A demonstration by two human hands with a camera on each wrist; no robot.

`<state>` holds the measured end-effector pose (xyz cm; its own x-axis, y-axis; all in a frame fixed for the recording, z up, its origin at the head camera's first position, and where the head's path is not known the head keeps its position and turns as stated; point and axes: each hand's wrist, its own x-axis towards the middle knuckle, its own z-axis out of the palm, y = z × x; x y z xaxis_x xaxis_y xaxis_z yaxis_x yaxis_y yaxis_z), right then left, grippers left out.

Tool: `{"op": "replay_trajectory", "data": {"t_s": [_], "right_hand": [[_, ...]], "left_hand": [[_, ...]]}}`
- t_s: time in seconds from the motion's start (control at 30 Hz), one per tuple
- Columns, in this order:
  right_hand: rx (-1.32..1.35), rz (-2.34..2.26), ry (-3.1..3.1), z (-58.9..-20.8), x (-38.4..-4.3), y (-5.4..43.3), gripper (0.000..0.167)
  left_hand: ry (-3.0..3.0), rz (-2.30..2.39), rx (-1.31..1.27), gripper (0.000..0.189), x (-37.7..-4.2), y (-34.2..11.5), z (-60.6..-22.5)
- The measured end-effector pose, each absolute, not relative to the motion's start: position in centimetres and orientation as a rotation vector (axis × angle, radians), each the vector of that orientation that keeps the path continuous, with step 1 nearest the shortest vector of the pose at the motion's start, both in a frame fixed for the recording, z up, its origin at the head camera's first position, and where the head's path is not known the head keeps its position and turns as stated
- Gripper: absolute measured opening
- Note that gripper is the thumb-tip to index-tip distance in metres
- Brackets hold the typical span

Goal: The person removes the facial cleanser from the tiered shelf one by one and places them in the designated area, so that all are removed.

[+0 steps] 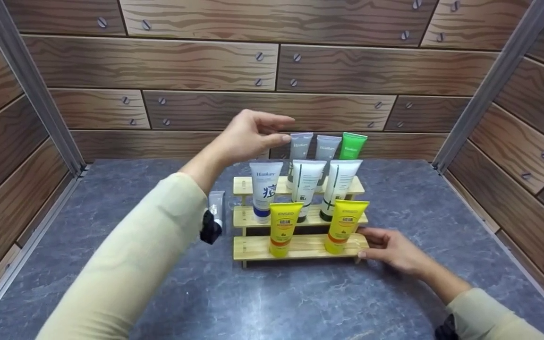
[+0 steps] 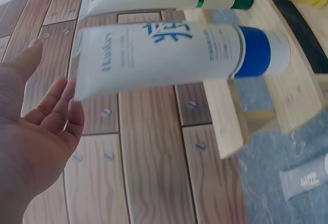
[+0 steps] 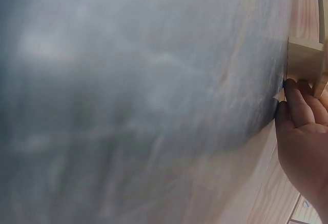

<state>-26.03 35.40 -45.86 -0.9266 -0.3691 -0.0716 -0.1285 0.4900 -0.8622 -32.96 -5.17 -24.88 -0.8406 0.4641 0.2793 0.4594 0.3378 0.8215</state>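
Right of the frame's centre, the wooden rack (image 1: 310,247) stands with its long axis running left to right, its three tiers climbing toward the top. The right hand (image 1: 392,250) pinches the right end of its lowest tier, thumb toward the bottom of the frame. The left hand (image 1: 252,134), above centre, holds nothing, fingers loosely extended; its thumb is at the top of the back-left grey tube (image 1: 301,145) (touching or not, I cannot tell). The blue-capped tube (image 1: 265,184) stands cap down. Left of the rack, a loose grey tube (image 1: 216,202) lies lengthwise up the frame, cap toward the bottom.
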Motion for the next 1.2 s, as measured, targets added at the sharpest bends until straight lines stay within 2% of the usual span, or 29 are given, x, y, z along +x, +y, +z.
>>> {"op": "replay_trajectory", "data": {"t_s": [0.67, 1.2], "right_hand": [[-0.441, -1.413, 2.491, -46.2, -26.1, 35.3, 0.075], [-0.448, -1.432, 2.472, -46.1, -26.0, 35.4, 0.074]], "left_hand": [[2.498, 1.559, 0.863, 0.034, -34.2, -2.8, -26.3], [2.506, 1.305, 0.881, 0.032, -35.0, -2.6, -25.5]]}}
